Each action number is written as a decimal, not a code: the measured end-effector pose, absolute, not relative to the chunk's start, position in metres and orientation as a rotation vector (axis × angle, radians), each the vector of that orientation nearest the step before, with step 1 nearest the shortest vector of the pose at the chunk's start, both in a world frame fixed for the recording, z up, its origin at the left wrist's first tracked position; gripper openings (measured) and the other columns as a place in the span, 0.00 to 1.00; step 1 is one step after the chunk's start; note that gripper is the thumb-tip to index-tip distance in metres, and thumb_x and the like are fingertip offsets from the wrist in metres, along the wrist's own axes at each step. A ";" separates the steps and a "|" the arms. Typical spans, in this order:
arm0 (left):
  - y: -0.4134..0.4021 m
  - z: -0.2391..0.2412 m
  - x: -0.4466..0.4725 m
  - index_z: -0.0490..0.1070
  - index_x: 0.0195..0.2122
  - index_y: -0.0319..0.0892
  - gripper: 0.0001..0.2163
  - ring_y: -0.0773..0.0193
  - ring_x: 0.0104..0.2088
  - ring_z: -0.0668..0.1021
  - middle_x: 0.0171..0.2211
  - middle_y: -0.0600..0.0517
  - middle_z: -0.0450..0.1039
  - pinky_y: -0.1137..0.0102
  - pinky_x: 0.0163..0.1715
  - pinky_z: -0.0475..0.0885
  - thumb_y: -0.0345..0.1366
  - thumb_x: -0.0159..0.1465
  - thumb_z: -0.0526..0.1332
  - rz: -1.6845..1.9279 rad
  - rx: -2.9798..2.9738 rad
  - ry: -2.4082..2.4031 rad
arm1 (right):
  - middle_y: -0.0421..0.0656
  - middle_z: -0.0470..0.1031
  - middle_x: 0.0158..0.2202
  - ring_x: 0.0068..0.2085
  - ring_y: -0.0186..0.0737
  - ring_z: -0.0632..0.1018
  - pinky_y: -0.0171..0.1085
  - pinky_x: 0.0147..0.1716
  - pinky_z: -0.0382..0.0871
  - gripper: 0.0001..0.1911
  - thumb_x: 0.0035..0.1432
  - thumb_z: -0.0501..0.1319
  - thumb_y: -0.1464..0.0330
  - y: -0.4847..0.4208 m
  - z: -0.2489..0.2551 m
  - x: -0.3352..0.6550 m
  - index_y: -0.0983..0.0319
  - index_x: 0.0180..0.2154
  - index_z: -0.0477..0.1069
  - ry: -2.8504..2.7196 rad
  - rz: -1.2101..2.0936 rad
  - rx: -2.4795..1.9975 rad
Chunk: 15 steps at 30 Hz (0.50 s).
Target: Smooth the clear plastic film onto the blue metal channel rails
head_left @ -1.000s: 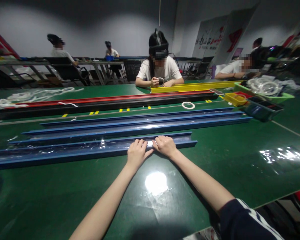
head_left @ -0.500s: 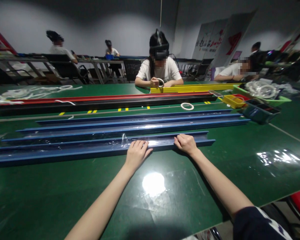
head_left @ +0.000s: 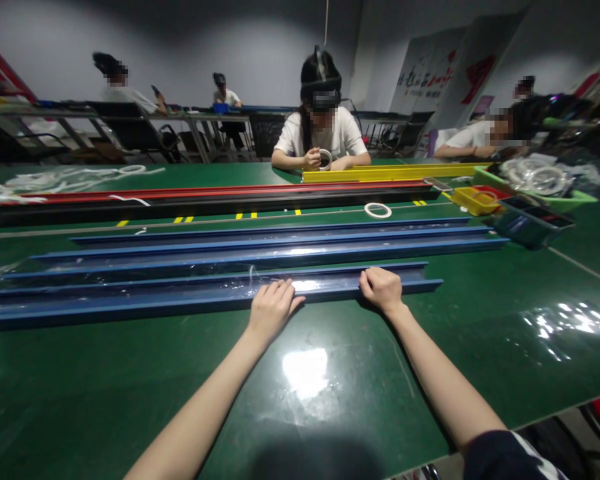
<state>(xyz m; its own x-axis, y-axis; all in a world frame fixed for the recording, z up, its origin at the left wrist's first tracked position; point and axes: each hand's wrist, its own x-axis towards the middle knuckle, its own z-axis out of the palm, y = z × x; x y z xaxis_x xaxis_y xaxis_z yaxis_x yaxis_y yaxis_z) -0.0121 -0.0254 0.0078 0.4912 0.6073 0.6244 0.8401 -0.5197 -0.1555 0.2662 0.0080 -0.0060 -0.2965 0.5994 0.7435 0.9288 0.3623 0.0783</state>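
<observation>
A long blue U-shaped channel [head_left: 330, 293] lies across the green table in front of me, with shiny clear film along it. My left hand [head_left: 273, 307] grips its near wall, fingers bent over the rim and thumb pointing right along the outer side. Farther right, near the channel's right end, my right hand [head_left: 383, 288] is closed in a fist over the same wall. What its fingers hold, if anything, is hidden. A small clear loop of film [head_left: 253, 273] stands up just left of my left hand.
Two more blue channels [head_left: 395, 241] lie behind, then a white tape ring [head_left: 378, 211] and red and black channels [head_left: 260, 197]. Right are a yellow bin [head_left: 473, 200], a dark bin [head_left: 535, 230] and a green basket [head_left: 587, 198]. A co-worker [head_left: 325, 133] sits opposite, holding a ring.
My right hand is slightly farther from my left, still closed at the channel's right part. The view has shifted a little. A person at the far left now shows a raised hand with something dark.
</observation>
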 end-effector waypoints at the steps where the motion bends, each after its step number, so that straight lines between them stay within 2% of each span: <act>1: -0.025 0.009 -0.012 0.71 0.37 0.38 0.14 0.58 0.36 0.75 0.34 0.44 0.75 0.67 0.32 0.62 0.43 0.64 0.53 -0.688 -2.298 -1.197 | 0.40 0.64 0.16 0.21 0.32 0.62 0.36 0.24 0.50 0.18 0.58 0.49 0.69 0.008 -0.006 0.266 0.61 0.16 0.60 -2.007 -0.681 -1.328; 7: -0.024 0.011 -0.011 0.66 0.24 0.41 0.17 0.62 0.25 0.70 0.21 0.50 0.68 0.67 0.27 0.56 0.46 0.65 0.50 -0.636 -2.333 -1.279 | 0.40 0.64 0.17 0.21 0.32 0.62 0.36 0.24 0.50 0.19 0.58 0.49 0.69 0.007 -0.005 0.265 0.61 0.16 0.61 -2.001 -0.630 -1.369; 15: -0.024 0.009 -0.011 0.66 0.25 0.41 0.17 0.62 0.26 0.69 0.21 0.51 0.66 0.67 0.27 0.55 0.46 0.65 0.49 -0.596 -2.308 -1.266 | 0.40 0.65 0.16 0.20 0.31 0.63 0.36 0.24 0.50 0.19 0.58 0.49 0.69 0.007 -0.002 0.264 0.61 0.16 0.60 -2.008 -0.631 -1.373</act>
<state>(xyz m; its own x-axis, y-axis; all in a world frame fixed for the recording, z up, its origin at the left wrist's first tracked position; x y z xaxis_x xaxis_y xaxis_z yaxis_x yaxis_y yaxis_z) -0.0114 -0.0243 0.0093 0.4884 0.6691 0.5602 0.8582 -0.4847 -0.1693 0.2644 0.0069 -0.0024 -0.2693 0.6422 0.7177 0.9373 0.3459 0.0421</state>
